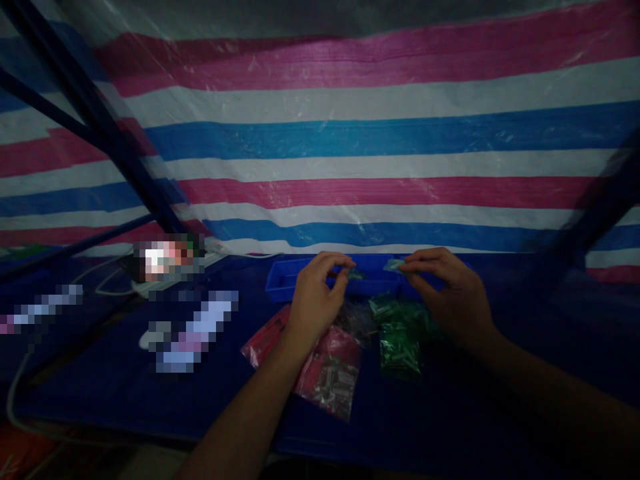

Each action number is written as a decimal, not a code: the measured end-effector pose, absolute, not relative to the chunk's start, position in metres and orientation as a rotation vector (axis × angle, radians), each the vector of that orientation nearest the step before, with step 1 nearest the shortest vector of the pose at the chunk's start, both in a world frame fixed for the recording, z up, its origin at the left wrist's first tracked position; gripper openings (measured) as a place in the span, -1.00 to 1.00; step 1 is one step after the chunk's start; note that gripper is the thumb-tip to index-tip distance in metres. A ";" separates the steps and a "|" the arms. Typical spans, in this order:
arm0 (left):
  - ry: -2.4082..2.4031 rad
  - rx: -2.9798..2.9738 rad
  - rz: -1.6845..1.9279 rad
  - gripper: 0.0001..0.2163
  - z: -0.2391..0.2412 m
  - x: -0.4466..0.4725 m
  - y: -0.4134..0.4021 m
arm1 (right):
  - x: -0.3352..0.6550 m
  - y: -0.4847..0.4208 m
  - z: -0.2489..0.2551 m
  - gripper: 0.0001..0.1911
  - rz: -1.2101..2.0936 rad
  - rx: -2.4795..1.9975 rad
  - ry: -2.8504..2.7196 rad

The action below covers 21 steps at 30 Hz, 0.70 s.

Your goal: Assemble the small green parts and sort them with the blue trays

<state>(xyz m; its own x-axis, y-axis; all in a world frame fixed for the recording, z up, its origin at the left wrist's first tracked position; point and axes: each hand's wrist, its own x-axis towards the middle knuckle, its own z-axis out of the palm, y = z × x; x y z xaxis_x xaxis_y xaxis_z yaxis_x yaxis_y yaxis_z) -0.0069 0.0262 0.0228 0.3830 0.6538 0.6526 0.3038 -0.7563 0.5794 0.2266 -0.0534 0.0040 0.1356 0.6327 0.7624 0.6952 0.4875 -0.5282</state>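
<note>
Striped tarp (350, 127) behind blue tray (284, 283); pink bags (333, 377), green bags (400, 343) below; left hand (314, 297), right hand (453, 290) fingers (342, 275) pinch green pieces (393, 265)

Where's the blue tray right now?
Head view, centre: the blue tray lies just beyond the left hand and right hand, at the foot of the striped tarp.

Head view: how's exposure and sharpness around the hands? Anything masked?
Head view: underexposed, table and corners nearly black; striped tarp is the brightest area, its stripes bowed by the lens. Left hand and right hand are readable; each pinches a green piece, too soft for detail. Pixelated patches at left.
</note>
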 end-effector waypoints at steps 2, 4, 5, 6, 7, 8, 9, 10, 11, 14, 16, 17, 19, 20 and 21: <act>0.867 2.376 1.304 -0.82 0.022 -0.006 0.026 | 0.228 -0.044 0.003 -0.78 -0.148 -1.212 -1.592; 0.875 2.457 1.262 -0.81 0.020 -0.005 0.027 | 0.230 -0.033 -0.002 -0.77 -0.237 -1.211 -1.715; 0.876 2.487 1.244 -0.81 0.018 -0.005 0.027 | 0.230 -0.028 -0.005 -0.77 -0.262 -1.207 -1.815; 0.879 2.514 1.228 -0.81 0.017 -0.005 0.027 | 0.231 -0.024 -0.009 -0.76 -0.289 -1.221 -1.872; 0.885 2.538 1.211 -0.81 0.016 -0.004 0.028 | 0.231 -0.022 -0.012 -0.74 -0.308 -1.239 -1.921; 0.893 2.557 1.192 -0.82 0.016 -0.005 0.028 | 0.231 -0.020 -0.015 -0.73 -0.321 -1.253 -1.962; 0.898 2.574 1.168 -0.83 0.015 -0.005 0.028 | 0.231 -0.021 -0.018 -0.73 -0.328 -1.268 -1.988; 0.891 2.592 1.131 -0.84 0.015 -0.005 0.028 | 0.231 -0.022 -0.019 -0.74 -0.329 -1.278 -2.008; 0.872 2.613 1.080 -0.85 0.015 -0.006 0.027 | 0.231 -0.024 -0.020 -0.75 -0.327 -1.280 -2.021; 0.743 2.693 0.869 -0.86 0.015 -0.007 0.023 | 0.230 -0.032 -0.020 -0.75 -0.316 -1.267 -2.044; 0.633 2.740 0.728 -0.81 0.013 -0.007 0.019 | 0.229 -0.037 -0.020 -0.73 -0.301 -1.253 -2.062; 0.586 2.754 0.677 -0.77 0.012 -0.007 0.018 | 0.228 -0.039 -0.020 -0.72 -0.289 -1.250 -2.073; 0.538 2.759 0.626 -0.69 0.009 -0.007 0.017 | 0.226 -0.042 -0.020 -0.70 -0.264 -1.245 -2.095; 0.538 2.753 0.615 -0.66 0.008 -0.008 0.017 | 0.225 -0.043 -0.020 -0.69 -0.258 -1.243 -2.101; 0.546 2.743 0.610 -0.64 0.008 -0.008 0.018 | 0.224 -0.044 -0.020 -0.68 -0.257 -1.241 -2.103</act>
<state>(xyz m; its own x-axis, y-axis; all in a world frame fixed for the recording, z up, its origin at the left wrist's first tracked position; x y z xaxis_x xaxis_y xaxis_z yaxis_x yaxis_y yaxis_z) -0.0082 0.0179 0.0076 0.8394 0.4175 0.3480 0.3000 -0.8898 0.3440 0.2240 -0.0444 -0.0201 -0.3207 0.7016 0.6363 0.8340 0.5276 -0.1614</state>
